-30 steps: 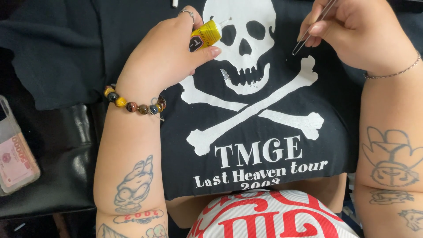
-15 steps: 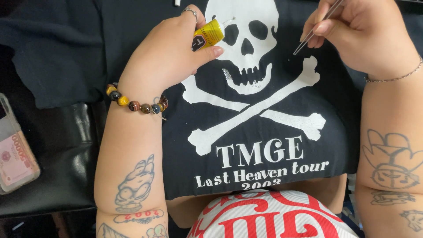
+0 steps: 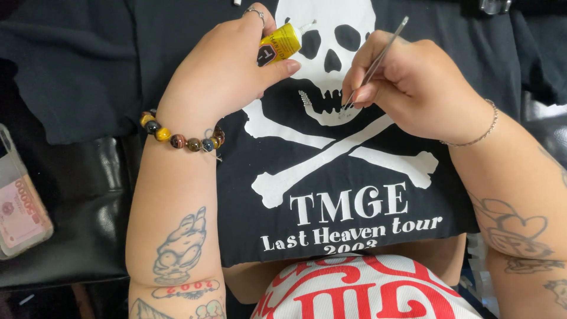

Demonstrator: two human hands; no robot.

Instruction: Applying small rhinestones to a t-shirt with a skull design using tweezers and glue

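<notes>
From the head view, the step in hand looks like setting small stones on the white skull print of a black cotton T-shirt spread flat over the lap. The right hand has its grip closed on thin metal tweezers, tips down at the skull's jaw, just right of a short row of tiny clear stones already sitting on the print. The left hand has its grip wrapped round a small yellow glue tube with a white nozzle, held just far-left of the skull's eye sockets.

The next move, as I judge it, calls for a steady, fine placement at the tweezer tips.

At the far left edge lies a clear plastic pouch with a pink banknote inside. White lettering runs below the crossbones, near the body.
</notes>
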